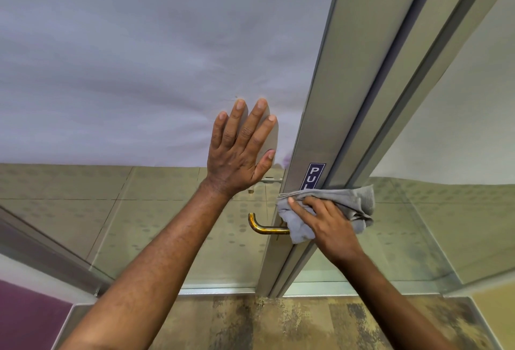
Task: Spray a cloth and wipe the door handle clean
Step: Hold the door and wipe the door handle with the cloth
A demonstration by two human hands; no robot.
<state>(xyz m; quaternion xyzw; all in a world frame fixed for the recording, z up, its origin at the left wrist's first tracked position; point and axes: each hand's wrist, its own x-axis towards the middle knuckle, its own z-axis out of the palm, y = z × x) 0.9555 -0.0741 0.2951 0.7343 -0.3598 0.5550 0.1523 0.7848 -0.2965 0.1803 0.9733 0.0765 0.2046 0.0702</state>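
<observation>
Handle point(266, 226): brass lever on the door stile point(312, 132), long axis running left from its covered root.
Right hand point(324, 221): nearer, fingers clamped on grey cloth point(354, 202) at that root.
Left hand point(239, 149): fingers spread flat on glass point(139, 71), above the handle.

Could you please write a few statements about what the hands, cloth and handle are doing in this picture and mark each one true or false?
1. The right hand presses a grey cloth against the door frame. True.
2. The left hand grips the brass handle. False: it lies flat and open on the frosted glass, above the handle.
3. The cloth covers the lower end of the blue PULL sign. True.
4. A spray bottle is held in the left hand. False: that hand is empty and no bottle is in view.
5. The whole brass handle is bare. False: its right end goes under the cloth.
</observation>
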